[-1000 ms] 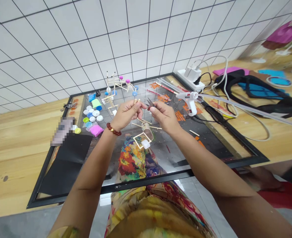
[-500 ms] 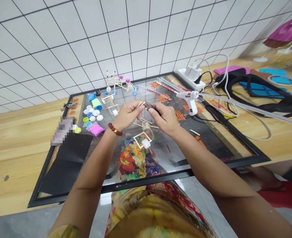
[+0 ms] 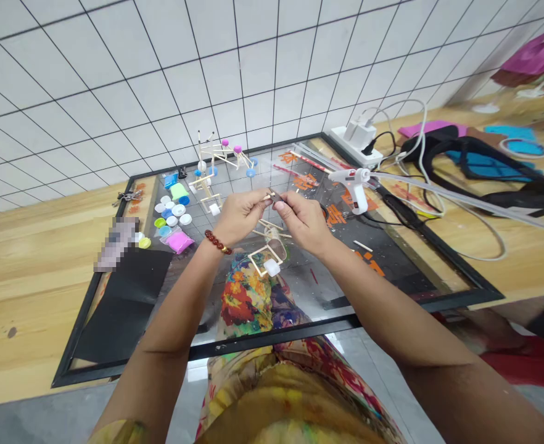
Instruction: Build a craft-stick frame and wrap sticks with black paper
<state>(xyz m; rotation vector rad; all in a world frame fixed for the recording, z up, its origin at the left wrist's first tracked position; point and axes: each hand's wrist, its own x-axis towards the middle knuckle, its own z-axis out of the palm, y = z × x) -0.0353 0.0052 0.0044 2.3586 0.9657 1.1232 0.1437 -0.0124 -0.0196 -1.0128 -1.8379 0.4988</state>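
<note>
In front of my chest, my left hand [image 3: 240,216] pinches a thin wooden stick [image 3: 267,196] between thumb and fingers. Fingertip to fingertip with it, my right hand [image 3: 305,223] grips a small cutting tool with a grey metal blade [image 3: 276,198], its handle mostly hidden in the palm. The blade meets the end of the stick. Below the hands, a square frame of sticks [image 3: 252,261] with a white block [image 3: 272,267] lies on the glass, near a clear cylinder [image 3: 274,242] and several loose sticks [image 3: 272,226].
Behind my left hand stands a stick structure [image 3: 216,150] with coloured round pieces. Several small lids [image 3: 178,210] and a pink packet [image 3: 179,241] lie at left, above black paper [image 3: 128,302]. A white glue gun [image 3: 356,188] and a power strip [image 3: 358,147] with cables sit at right.
Both hands have drawn slightly closer together, and the stick has turned in my left fingers toward the blade, with less of both showing. The other things on the table stay put.
</note>
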